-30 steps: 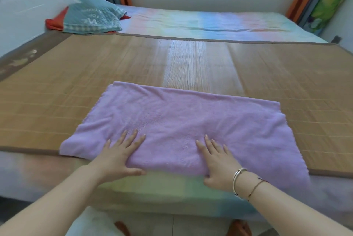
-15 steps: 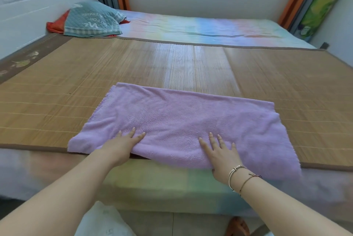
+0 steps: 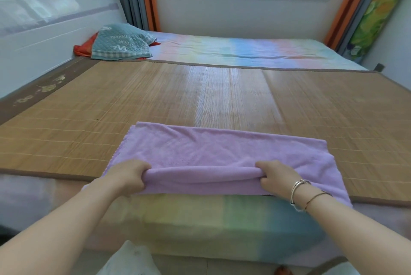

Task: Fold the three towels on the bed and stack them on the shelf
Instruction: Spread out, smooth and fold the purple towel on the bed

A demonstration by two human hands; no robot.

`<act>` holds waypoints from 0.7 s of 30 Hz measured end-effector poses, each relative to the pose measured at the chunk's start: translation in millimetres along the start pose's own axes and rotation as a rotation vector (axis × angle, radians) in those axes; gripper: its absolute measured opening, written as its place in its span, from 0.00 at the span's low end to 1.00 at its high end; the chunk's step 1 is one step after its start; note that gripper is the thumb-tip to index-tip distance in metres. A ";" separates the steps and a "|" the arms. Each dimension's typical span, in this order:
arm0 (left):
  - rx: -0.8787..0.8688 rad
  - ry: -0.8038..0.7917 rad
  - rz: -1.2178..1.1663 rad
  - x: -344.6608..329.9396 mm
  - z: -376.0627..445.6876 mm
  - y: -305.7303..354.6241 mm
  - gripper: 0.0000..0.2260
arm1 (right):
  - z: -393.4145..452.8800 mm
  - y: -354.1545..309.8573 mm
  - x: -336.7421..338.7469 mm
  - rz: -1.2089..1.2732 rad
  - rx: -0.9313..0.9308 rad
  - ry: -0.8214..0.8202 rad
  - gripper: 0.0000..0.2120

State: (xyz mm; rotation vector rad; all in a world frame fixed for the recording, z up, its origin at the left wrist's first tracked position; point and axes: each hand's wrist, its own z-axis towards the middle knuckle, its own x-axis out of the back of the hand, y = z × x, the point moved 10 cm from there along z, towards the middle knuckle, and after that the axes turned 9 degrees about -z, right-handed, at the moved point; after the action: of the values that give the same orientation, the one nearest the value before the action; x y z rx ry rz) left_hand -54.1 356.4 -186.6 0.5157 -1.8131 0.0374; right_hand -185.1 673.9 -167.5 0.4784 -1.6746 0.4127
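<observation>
A purple towel [image 3: 222,150] lies spread across the near edge of the bed, on a bamboo mat [image 3: 155,96]. My left hand [image 3: 129,174] grips the towel's near edge on the left, fingers curled round a raised fold. My right hand [image 3: 275,178], with bracelets at the wrist, grips the same near edge on the right. The cloth between the two hands is bunched up into a ridge. No other towel and no shelf are in view.
A teal quilted pillow [image 3: 122,43] over red cloth sits at the bed's far left corner. A pastel striped sheet [image 3: 244,50] covers the far part of the bed under a window. Walls close in on the left and right. Something white [image 3: 131,261] lies on the floor by my feet.
Both hands lay flat on the towel's near part before; now they have curled round its near edge and lifted it into a fold. The view has tilted upward.
</observation>
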 end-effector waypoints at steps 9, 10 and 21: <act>0.056 0.347 -0.020 65.8 35.6 -12.6 0.05 | 38.5 19.5 34.8 0.017 -0.078 0.167 0.08; 0.051 0.407 -0.003 76.7 47.1 -10.5 0.03 | 52.7 21.9 39.2 0.000 -0.094 0.190 0.07; 0.231 0.494 0.107 69.4 168.3 -18.0 0.16 | 176.5 41.5 21.2 -0.355 -0.313 0.186 0.12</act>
State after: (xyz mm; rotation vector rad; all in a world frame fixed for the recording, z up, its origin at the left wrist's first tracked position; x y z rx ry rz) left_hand -214.9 269.6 -178.9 0.5168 -1.3545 0.4168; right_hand -357.8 615.1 -173.6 0.4759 -1.4065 -0.0643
